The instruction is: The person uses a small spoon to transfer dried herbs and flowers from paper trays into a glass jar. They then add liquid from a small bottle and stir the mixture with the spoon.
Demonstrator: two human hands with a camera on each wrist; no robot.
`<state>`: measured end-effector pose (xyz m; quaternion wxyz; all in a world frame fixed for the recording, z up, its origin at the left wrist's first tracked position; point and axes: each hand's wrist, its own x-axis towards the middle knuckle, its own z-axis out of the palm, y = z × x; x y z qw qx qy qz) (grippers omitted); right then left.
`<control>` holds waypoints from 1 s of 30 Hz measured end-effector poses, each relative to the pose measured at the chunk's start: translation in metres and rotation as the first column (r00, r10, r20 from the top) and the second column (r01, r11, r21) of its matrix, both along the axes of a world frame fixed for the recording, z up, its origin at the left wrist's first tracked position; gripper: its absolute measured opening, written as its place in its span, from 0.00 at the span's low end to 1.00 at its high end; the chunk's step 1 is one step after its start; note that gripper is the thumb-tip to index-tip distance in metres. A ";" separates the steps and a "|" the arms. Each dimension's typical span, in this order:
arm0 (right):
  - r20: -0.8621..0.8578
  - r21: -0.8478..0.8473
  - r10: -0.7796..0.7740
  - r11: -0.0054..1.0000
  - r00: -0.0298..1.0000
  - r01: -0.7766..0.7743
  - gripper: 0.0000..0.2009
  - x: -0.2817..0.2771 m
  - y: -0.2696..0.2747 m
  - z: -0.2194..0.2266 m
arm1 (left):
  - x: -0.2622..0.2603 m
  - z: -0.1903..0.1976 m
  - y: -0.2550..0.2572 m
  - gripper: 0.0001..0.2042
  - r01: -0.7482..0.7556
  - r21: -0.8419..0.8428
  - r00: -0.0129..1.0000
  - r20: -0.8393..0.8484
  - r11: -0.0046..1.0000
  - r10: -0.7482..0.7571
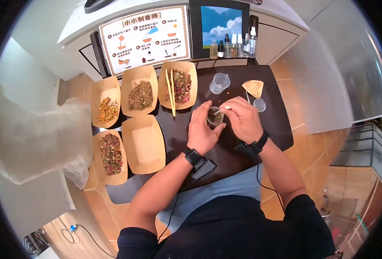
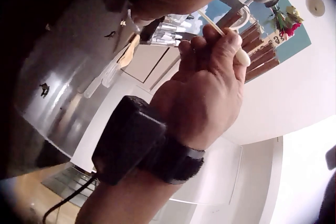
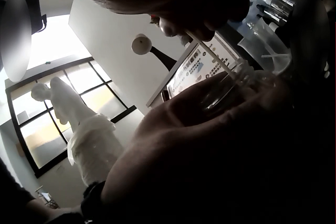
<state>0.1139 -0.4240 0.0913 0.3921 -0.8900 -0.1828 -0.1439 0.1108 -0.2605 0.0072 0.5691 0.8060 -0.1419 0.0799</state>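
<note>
A small clear plastic cup point(image 1: 216, 122) with dark dried plant bits in it stands over the dark table. My left hand point(image 1: 201, 130) grips it, thumb on the near side and fingers round the far side. Between thumb and fingertips, my right hand point(image 1: 245, 120) pinches a thin white stick with a rounded end point(image 2: 243, 57). The stick's shaft point(image 3: 212, 56) slants down into the cup in the right wrist view. The cup's lower part is hidden by the left hand.
Beyond the hands stand a clear measuring cup point(image 1: 219, 83), a tan paper piece point(image 1: 253, 88) and a round clear lid point(image 1: 259, 105). Paper trays point(image 1: 145, 146) fill the left side, several with dried plants; yellow tongs point(image 1: 172, 93) lie across one. Small bottles point(image 1: 232, 47) line the back.
</note>
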 end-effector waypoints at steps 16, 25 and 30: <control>-0.029 -0.054 -0.006 0.999 1.000 0.004 0.05 0.004 0.001 0.002 | 0.001 -0.003 -0.001 0.37 -0.040 -0.051 0.997 -0.065 0.998 0.036; 0.021 -0.013 -0.022 1.000 1.000 0.022 0.04 -0.007 0.011 -0.003 | 0.001 -0.001 -0.001 0.35 -0.018 -0.097 0.995 -0.100 0.995 0.008; -0.002 -0.057 -0.022 0.998 1.000 0.022 0.04 -0.007 0.015 -0.002 | 0.002 -0.004 -0.001 0.35 -0.020 -0.093 0.997 -0.071 0.995 0.013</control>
